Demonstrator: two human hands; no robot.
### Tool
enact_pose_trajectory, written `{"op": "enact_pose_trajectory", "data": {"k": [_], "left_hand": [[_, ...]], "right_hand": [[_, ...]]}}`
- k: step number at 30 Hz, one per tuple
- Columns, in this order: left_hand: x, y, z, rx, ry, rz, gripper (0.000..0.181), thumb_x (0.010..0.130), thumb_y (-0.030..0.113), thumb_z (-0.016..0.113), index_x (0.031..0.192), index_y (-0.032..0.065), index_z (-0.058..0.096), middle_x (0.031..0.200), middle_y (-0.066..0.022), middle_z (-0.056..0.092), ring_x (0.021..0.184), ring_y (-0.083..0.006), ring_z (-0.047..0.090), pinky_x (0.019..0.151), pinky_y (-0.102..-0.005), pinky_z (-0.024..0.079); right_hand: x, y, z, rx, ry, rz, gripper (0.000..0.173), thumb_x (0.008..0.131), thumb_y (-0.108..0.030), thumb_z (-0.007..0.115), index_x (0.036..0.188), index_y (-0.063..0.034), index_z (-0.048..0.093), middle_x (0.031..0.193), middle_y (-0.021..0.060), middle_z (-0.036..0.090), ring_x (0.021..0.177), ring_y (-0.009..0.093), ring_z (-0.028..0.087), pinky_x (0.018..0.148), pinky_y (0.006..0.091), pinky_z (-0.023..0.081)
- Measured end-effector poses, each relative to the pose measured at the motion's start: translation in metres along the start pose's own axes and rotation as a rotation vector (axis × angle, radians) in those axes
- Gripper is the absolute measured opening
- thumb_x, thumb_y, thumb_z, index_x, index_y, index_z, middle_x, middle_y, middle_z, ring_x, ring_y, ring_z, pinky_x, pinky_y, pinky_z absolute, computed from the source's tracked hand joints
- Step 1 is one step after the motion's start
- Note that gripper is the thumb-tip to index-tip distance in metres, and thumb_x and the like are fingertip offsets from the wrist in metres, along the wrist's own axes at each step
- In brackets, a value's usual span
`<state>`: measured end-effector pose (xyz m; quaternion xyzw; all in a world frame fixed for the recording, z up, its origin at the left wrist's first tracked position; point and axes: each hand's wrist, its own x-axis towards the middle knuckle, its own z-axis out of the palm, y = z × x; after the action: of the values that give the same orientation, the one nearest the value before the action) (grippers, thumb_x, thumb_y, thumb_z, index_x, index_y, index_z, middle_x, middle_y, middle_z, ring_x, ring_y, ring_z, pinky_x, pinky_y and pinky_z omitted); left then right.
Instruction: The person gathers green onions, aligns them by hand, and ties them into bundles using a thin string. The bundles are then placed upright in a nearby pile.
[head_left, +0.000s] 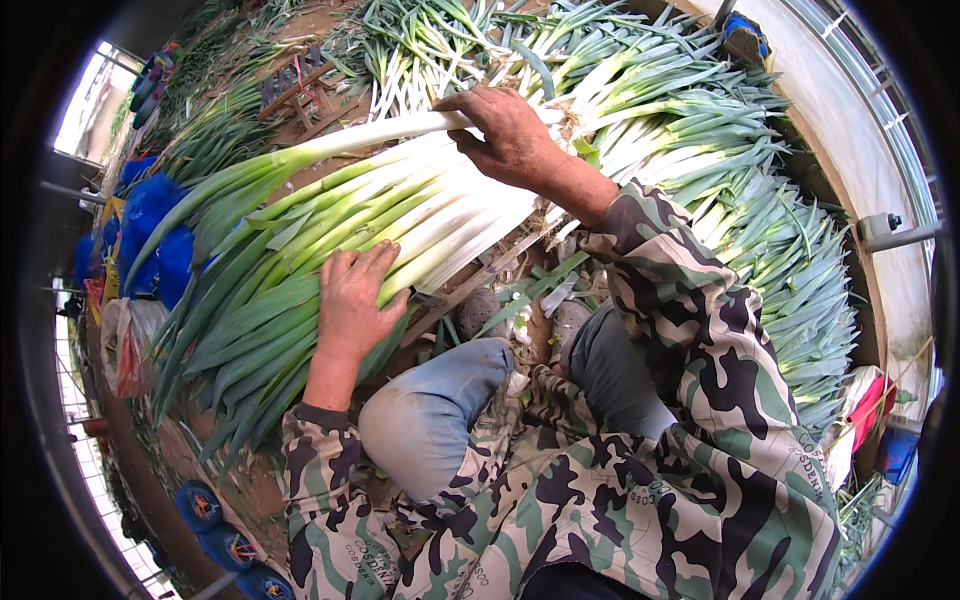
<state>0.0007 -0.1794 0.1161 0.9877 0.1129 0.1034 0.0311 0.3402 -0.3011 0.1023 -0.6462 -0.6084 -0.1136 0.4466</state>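
A bundle of large green onions (420, 202) lies before my knees, white stalks toward the upper right and green leaves fanning to the lower left. My right hand (506, 139) grips the white shank of a single green onion (352, 137) above the bundle's far side. Its roots hang past my hand on the right, and its leaves droop left. My left hand (356, 296) rests flat on the near side of the bundle, fingers spread, where white turns to green. A narrow wooden edge (469, 291) shows under the bundle's near side.
Heaped green onions (697, 150) curve along the far and right sides, beside a pale wall (847, 127). Blue plastic bags (157, 232) hang or stand at left, above a whitish plastic bag (131, 345). Blue round containers (225, 544) line the lower left. A wooden rack (296, 86) stands beyond.
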Motion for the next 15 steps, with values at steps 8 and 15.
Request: {"op": "enact_pose_trajectory", "data": {"k": [8,15], "left_hand": [[0.007,0.003,-0.001,0.047,-0.078,-0.016,0.072,0.086,0.022,0.094,0.153,0.011,0.074,0.151,-0.0071,0.077,0.128,-0.0348,0.064,0.12,-0.0546,0.047],[0.006,0.005,-0.002,0.048,-0.101,-0.032,0.072,0.086,0.022,0.093,0.154,0.0102,0.073,0.152,-0.0095,0.076,0.132,-0.037,0.064,0.126,-0.0565,0.044]], "right_hand": [[-0.031,0.016,0.073,0.059,-0.305,0.097,0.043,0.09,-0.015,0.078,0.132,-0.0118,0.07,0.115,0.0139,0.076,0.118,0.039,0.07,0.111,0.0533,0.051],[-0.054,0.036,0.096,0.22,-0.254,0.026,0.048,0.083,-0.011,0.076,0.131,-0.0102,0.07,0.113,0.0153,0.076,0.117,0.042,0.069,0.11,0.0542,0.05]]}}
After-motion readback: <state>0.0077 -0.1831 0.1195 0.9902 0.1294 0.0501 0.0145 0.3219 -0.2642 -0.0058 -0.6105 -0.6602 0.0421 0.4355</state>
